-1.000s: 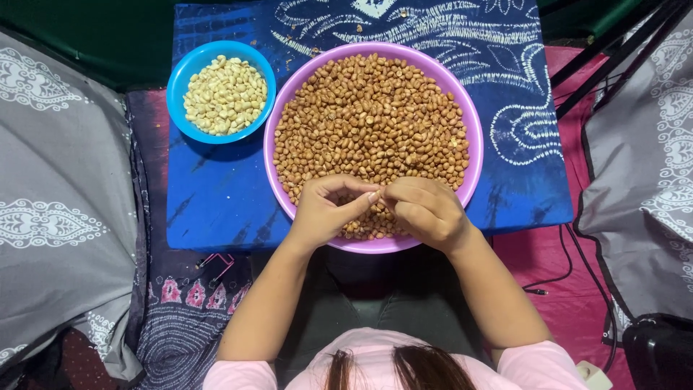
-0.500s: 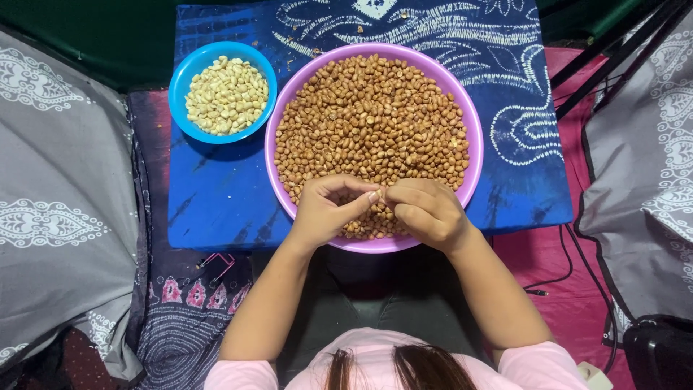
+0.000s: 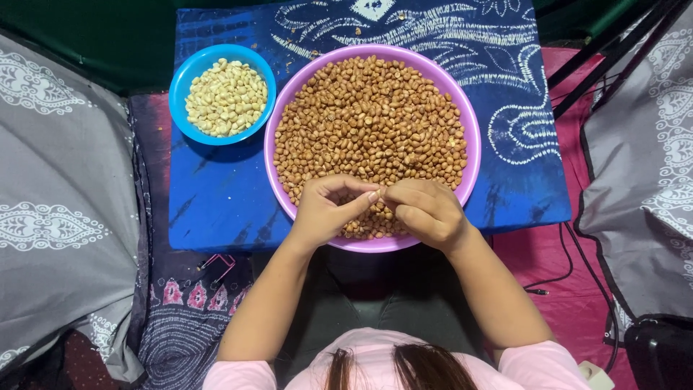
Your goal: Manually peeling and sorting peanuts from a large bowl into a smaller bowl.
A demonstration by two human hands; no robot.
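A large pink basin [image 3: 283, 115] full of brown-skinned peanuts [image 3: 368, 123] stands on a blue patterned cloth [image 3: 216, 195]. Over its near rim my left hand [image 3: 325, 213] and my right hand [image 3: 426, 213] meet fingertip to fingertip. Both pinch one small peanut between thumbs and forefingers; the nut itself is almost hidden. To the left of the basin sits a small blue bowl [image 3: 186, 76] holding pale skinned peanuts [image 3: 225, 97].
Grey patterned cushions [image 3: 58, 217] lie at the left, and more grey patterned fabric [image 3: 650, 180] at the right. Black cables [image 3: 563, 274] trail over a pink mat at lower right, near black rods [image 3: 599, 58]. My lap is below the basin.
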